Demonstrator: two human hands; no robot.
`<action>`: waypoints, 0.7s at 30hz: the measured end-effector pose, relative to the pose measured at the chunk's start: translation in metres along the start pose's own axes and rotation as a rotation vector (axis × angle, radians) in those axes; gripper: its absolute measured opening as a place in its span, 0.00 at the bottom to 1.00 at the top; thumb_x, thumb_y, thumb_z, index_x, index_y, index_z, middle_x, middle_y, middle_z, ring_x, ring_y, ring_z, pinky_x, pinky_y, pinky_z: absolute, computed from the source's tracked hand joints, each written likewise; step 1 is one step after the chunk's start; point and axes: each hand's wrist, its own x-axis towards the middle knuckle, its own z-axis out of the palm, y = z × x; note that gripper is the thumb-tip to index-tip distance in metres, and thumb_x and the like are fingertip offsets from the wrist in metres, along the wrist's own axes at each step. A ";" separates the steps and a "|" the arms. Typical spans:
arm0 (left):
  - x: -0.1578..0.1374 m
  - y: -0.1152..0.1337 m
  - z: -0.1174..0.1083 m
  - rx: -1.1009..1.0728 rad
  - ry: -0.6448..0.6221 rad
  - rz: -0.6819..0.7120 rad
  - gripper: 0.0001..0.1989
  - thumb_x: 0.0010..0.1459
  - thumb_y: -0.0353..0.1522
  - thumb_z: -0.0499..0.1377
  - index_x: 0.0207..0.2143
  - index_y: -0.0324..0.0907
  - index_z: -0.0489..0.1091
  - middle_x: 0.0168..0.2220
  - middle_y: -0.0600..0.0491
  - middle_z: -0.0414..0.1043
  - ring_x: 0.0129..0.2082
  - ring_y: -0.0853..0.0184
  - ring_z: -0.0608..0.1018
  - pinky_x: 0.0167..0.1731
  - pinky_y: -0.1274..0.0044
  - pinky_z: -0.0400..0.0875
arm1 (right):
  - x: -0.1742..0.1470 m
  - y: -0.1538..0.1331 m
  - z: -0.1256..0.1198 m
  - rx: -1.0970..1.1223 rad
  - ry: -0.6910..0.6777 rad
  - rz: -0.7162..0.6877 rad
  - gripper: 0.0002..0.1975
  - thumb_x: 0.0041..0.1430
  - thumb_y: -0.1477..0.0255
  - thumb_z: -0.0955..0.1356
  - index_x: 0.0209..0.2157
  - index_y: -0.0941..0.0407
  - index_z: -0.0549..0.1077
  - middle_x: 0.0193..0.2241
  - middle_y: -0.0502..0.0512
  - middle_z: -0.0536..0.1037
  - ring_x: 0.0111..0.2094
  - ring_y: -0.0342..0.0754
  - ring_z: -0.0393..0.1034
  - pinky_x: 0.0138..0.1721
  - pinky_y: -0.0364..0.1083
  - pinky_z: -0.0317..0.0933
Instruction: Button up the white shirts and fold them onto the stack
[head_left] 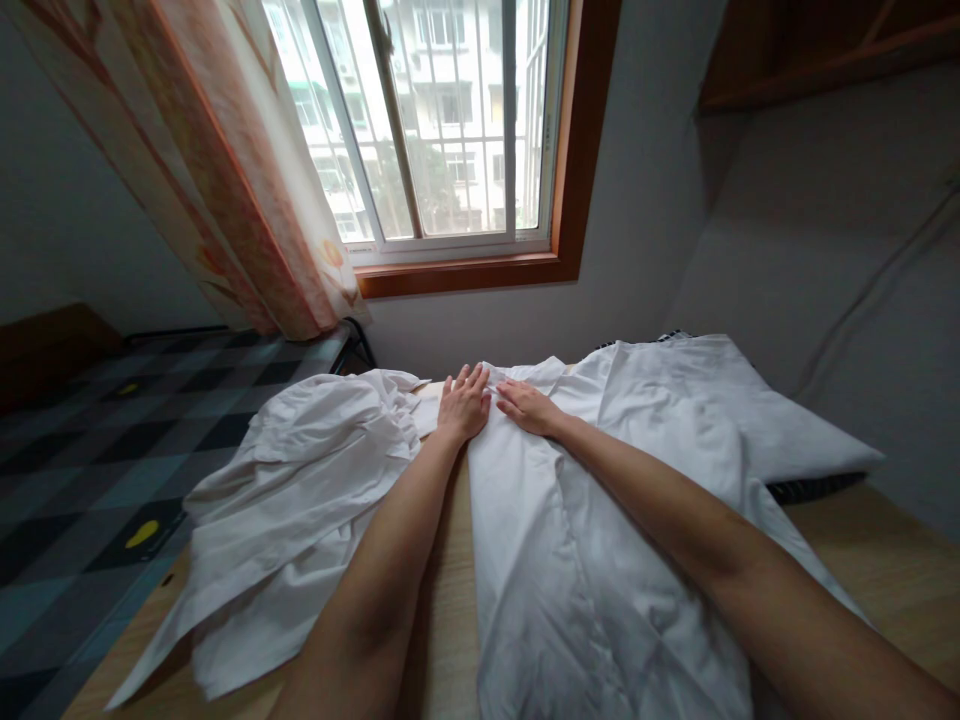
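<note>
A white cloth garment (pixel 555 540), perhaps a coat or shirt, lies spread over the wooden table (pixel 442 620), with creases along its length. At its far left edge my left hand (pixel 465 402) rests flat with the fingers stretched out. My right hand (pixel 527 407) lies just to the right of it, palm down on the same cloth, fingers extended. To the left is a second white cloth part (pixel 315 470), gathered and wrinkled; I cannot tell whether it joins the first under my left hand.
A bed with a checked sheet (pixel 67 480) stands on the left, below a patterned curtain (pixel 225 180). Behind the table is a barred window (pixel 450 130) with a wooden frame. A shelf (pixel 825 70) hangs at upper right. Something dark and striped (pixel 817 488) shows under the white cloth.
</note>
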 end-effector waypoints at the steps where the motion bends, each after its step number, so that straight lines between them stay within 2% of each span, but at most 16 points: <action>1: 0.002 -0.002 0.001 0.006 -0.067 0.031 0.25 0.66 0.36 0.44 0.65 0.46 0.56 0.68 0.53 0.51 0.68 0.59 0.52 0.64 0.59 0.46 | -0.003 -0.002 -0.001 -0.039 -0.050 -0.010 0.26 0.69 0.63 0.57 0.61 0.65 0.61 0.63 0.67 0.60 0.66 0.54 0.50 0.65 0.53 0.44; 3: 0.008 -0.005 0.004 0.001 -0.217 0.063 0.26 0.68 0.38 0.39 0.66 0.46 0.54 0.69 0.53 0.47 0.69 0.59 0.49 0.64 0.55 0.45 | -0.013 -0.009 -0.004 -0.090 -0.146 -0.050 0.32 0.68 0.58 0.58 0.64 0.66 0.56 0.66 0.69 0.54 0.67 0.57 0.44 0.66 0.55 0.39; 5: 0.012 -0.007 0.006 -0.006 -0.296 0.059 0.27 0.68 0.40 0.36 0.66 0.46 0.52 0.69 0.53 0.45 0.69 0.58 0.48 0.63 0.54 0.44 | -0.029 -0.019 -0.009 -0.092 -0.215 -0.140 0.38 0.65 0.53 0.59 0.66 0.66 0.53 0.66 0.70 0.50 0.68 0.58 0.41 0.67 0.56 0.37; 8: 0.014 -0.007 0.006 0.009 -0.293 0.063 0.29 0.68 0.43 0.36 0.67 0.46 0.51 0.69 0.52 0.44 0.69 0.57 0.45 0.63 0.51 0.41 | -0.060 -0.038 -0.019 -0.024 -0.284 -0.321 0.44 0.62 0.49 0.60 0.67 0.66 0.50 0.66 0.72 0.48 0.68 0.59 0.39 0.67 0.57 0.36; 11: 0.014 -0.005 0.004 0.035 -0.282 0.074 0.29 0.67 0.44 0.37 0.67 0.45 0.51 0.69 0.51 0.44 0.69 0.57 0.45 0.63 0.50 0.39 | -0.095 -0.061 -0.028 0.047 -0.313 -0.490 0.45 0.60 0.47 0.61 0.67 0.64 0.48 0.67 0.71 0.48 0.68 0.60 0.39 0.66 0.58 0.37; 17: 0.017 0.000 0.000 0.106 -0.276 0.108 0.28 0.67 0.43 0.38 0.66 0.45 0.53 0.68 0.50 0.48 0.70 0.57 0.43 0.62 0.49 0.30 | -0.165 -0.114 -0.040 0.087 -0.278 -0.710 0.47 0.56 0.48 0.66 0.66 0.62 0.51 0.66 0.69 0.54 0.67 0.60 0.46 0.65 0.59 0.41; 21: 0.022 0.003 0.000 0.134 -0.292 0.110 0.28 0.67 0.41 0.38 0.66 0.45 0.53 0.68 0.48 0.49 0.69 0.56 0.46 0.62 0.50 0.28 | -0.211 -0.147 -0.040 -0.030 -0.160 -0.856 0.42 0.57 0.50 0.66 0.63 0.64 0.57 0.64 0.68 0.59 0.64 0.57 0.53 0.62 0.56 0.50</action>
